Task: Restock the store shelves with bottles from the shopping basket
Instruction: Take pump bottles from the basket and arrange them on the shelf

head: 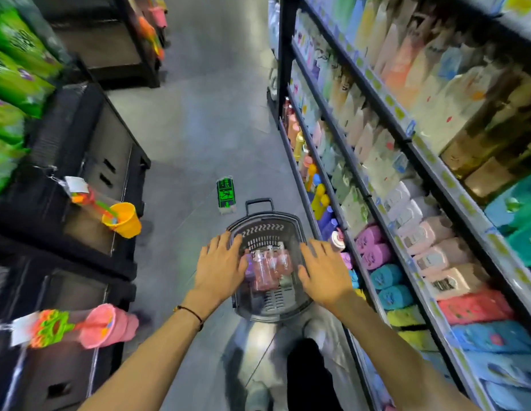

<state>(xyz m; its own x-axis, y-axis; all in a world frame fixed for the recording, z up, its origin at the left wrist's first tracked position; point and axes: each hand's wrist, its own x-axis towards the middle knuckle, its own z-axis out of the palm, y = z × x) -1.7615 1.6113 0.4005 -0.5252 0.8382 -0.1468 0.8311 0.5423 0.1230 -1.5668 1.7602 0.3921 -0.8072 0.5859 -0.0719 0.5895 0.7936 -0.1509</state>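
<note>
A dark grey shopping basket (291,223) stands on the aisle floor in front of me, its handle at the far end. Inside lie several clear pink bottles (267,269). My left hand (221,264) hovers over the basket's left rim with fingers spread and straight, holding nothing. Spread the same way, my right hand (323,272) is over the right rim and also holds nothing. The store shelves (377,203) run along my right, packed with bottles and folded towels.
On the left stand black display units (89,161) with a hanging yellow toy bucket (123,221) and a pink one (105,326). A green floor sign (225,194) lies beyond the basket. The grey aisle floor stretches ahead.
</note>
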